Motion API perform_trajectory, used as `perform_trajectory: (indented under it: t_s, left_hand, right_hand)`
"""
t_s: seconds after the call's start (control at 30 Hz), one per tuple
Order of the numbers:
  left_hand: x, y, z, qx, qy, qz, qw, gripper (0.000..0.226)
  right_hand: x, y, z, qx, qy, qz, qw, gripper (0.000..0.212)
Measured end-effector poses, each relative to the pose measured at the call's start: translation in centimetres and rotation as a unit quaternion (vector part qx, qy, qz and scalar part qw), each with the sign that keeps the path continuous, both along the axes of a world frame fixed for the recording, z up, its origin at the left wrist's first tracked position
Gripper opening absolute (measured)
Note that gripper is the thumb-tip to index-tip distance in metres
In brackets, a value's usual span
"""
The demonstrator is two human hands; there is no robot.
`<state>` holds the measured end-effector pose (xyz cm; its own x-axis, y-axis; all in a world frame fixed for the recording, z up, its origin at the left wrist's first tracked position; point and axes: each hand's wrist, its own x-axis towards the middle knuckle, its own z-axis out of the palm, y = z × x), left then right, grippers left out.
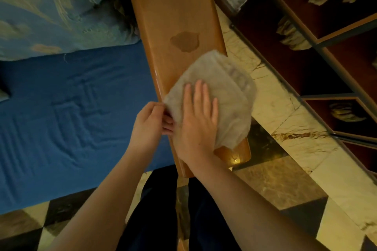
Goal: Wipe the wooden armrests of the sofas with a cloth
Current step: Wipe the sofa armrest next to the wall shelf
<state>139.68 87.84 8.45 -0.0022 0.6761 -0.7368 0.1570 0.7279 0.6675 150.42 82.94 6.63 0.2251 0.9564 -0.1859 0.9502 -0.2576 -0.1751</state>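
Both our hands are on the cloth (214, 96), which lies spread over the near end of the wooden armrest (173, 16): our right hand (196, 116) presses it flat with straight fingers, our left hand (150, 122) pinches its left edge; a damp patch (184, 41) sits just beyond, the blue sofa seat (71, 108) alongside

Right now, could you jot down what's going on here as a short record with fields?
activity: wiping a sofa's wooden armrest
tool: pale cloth, lying on the armrest's near end
right hand: flat, pressing on the cloth
left hand: pinching the cloth's left edge
marks: two darker patches further up the wood
beside: blue seat cushion, marble floor
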Motion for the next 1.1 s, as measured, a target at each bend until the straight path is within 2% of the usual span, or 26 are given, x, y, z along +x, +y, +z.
perform_trajectory:
  t_s: [0.1,0.23,0.33,0.43,0.5,0.57,0.6,0.63,0.7,0.77,0.8,0.87,0.93,1.03,1.1]
  left_hand:
    - [-0.7,-0.5,-0.2,-0.025,0.014,0.034,0.999,0.031]
    - [-1.3,-1.5,-0.2,-0.007,0.062,-0.019,0.998,0.048]
    - [-1.4,-1.9,0.0,0.009,0.045,-0.038,0.998,0.057]
    - [-1.7,-2.0,0.0,0.022,0.013,-0.060,0.998,0.051]
    - [-1.7,-2.0,-0.4,0.033,0.020,-0.084,0.996,0.037]
    - [-1.5,-1.9,-0.8,0.037,0.039,-0.100,0.993,0.021]
    - [-1.4,-1.8,-0.9,0.035,0.053,-0.105,0.992,0.019]
    - [-1.2,-1.7,-1.0,0.033,0.064,-0.105,0.992,0.021]
    - [-0.8,-1.6,-1.0,0.031,0.062,-0.092,0.993,0.029]
    - [-0.6,-1.7,-1.0,0.024,0.061,-0.075,0.995,0.037]
    - [-0.6,-1.8,-0.9,0.023,0.064,-0.070,0.995,0.039]
    - [-0.6,-2.0,-0.9,0.019,0.072,-0.062,0.995,0.037]
    - [-0.4,-2.1,-0.9,0.009,0.086,-0.075,0.993,0.029]
    - [-0.3,-2.0,-0.8,-0.009,0.086,-0.075,0.993,0.028]
    - [-0.8,-1.7,-0.8,-0.034,0.069,-0.051,0.996,0.030]
  right_hand:
    - [-0.4,-2.2,-0.3,-0.002,0.013,0.134,0.991,0.087]
    - [2.9,-6.2,-0.3,0.025,0.066,0.265,0.962,0.070]
    - [6.2,-8.5,-0.6,0.017,0.081,0.372,0.924,0.064]
    - [11.5,-8.3,-1.0,0.003,0.047,0.520,0.853,0.068]
    - [14.4,-7.1,-1.4,0.000,0.021,0.582,0.813,0.070]
    - [15.4,-6.4,-1.8,0.001,0.011,0.598,0.801,0.068]
    - [15.2,-6.4,-1.8,0.002,0.022,0.587,0.809,0.065]
    - [14.7,-6.6,-1.7,0.007,0.041,0.558,0.829,0.061]
    - [12.6,-7.5,-1.4,0.030,0.074,0.412,0.908,0.059]
    - [8.8,-8.1,-1.2,0.045,0.053,0.154,0.986,0.061]
    - [6.4,-8.0,-1.0,0.046,0.034,0.009,0.998,0.064]
    - [1.9,-6.6,-0.5,0.056,0.040,-0.231,0.970,0.066]
    - [-1.0,-4.6,0.1,0.080,0.068,-0.370,0.923,0.066]
    - [-3.5,-1.8,0.8,0.108,0.088,-0.470,0.872,0.066]
    - [-5.3,0.6,1.0,0.104,0.095,-0.475,0.869,0.069]
